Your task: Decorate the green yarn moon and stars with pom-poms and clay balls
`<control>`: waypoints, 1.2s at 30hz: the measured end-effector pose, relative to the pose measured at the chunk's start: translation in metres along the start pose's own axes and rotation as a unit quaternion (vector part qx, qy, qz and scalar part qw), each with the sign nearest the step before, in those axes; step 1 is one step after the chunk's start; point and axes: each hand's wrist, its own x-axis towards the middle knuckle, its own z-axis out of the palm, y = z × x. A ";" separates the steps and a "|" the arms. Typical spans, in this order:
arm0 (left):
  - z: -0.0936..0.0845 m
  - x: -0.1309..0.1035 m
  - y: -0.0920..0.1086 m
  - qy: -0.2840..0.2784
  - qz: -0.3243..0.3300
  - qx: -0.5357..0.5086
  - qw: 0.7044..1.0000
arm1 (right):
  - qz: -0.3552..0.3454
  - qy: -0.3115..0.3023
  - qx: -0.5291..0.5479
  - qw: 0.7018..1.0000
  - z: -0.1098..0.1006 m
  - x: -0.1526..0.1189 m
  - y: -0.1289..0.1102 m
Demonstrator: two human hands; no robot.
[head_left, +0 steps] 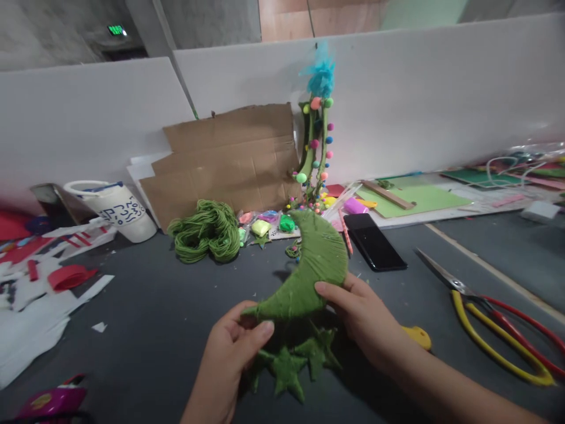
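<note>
A green crescent moon (309, 268), wrapped in yarn, is held up above the dark table. My left hand (238, 347) pinches its lower left tip between thumb and fingers. On its right side, my right hand (359, 309) grips the curved edge, thumb on the front face. Below the crescent, between my wrists, lie several green stars (286, 372), partly overlapping. A bundle of green yarn (205, 232) rests farther back on the left.
Scissors (463, 288) with yellow and red handles and a black phone (375, 241) lie right. Cardboard (229, 165) leans at the back beside a pom-pom decoration (315, 141). A white cup (126, 212) and paper scraps (35, 330) are left.
</note>
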 end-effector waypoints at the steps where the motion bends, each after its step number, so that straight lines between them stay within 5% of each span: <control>1: -0.002 0.001 0.002 -0.003 0.009 0.004 1.000 | 0.002 -0.005 0.010 1.000 -0.002 0.001 0.000; 7: -0.014 0.004 0.004 0.018 0.025 0.051 0.998 | -0.014 -0.014 -0.017 1.000 -0.007 0.003 -0.001; 21: -0.011 0.009 0.001 0.041 0.022 0.106 0.993 | -0.033 0.025 -0.130 0.991 -0.002 -0.001 -0.002; 36: -0.011 0.009 0.005 -0.024 -0.009 0.093 0.995 | 0.003 0.016 -0.070 0.997 -0.003 0.000 0.000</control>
